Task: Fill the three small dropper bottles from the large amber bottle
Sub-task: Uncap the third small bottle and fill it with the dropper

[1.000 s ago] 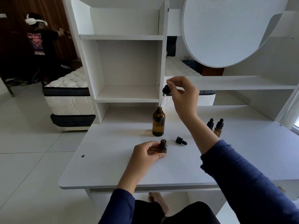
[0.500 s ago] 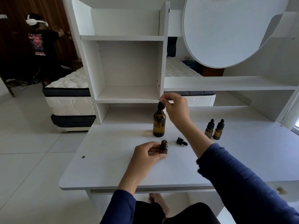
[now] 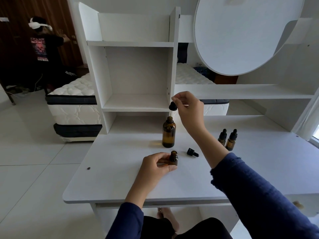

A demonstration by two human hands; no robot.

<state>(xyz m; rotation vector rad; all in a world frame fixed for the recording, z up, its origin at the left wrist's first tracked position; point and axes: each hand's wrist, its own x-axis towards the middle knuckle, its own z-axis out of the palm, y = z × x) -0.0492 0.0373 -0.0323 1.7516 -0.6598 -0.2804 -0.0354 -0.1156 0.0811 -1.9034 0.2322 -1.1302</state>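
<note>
The large amber bottle (image 3: 169, 133) stands uncapped on the white desk (image 3: 120, 180). My right hand (image 3: 188, 109) pinches the black bulb of its dropper (image 3: 172, 106) just above the neck, with the glass tube still reaching into the opening. My left hand (image 3: 155, 167) grips a small open amber dropper bottle (image 3: 173, 158) that stands on the desk in front of the large one. That small bottle's black dropper cap (image 3: 192, 152) lies on its side to the right. Two capped small dropper bottles (image 3: 227, 139) stand together further right.
White shelving (image 3: 136, 71) rises at the back of the desk, and a round white panel (image 3: 241, 31) hangs at the upper right. A mattress (image 3: 76, 104) lies on the floor behind. Another person with a white headset (image 3: 44, 49) stands at the far left.
My right hand lowered the dropper into the large bottle's neck, then lifted it partly out again. My left hand and the small bottle stayed put.
</note>
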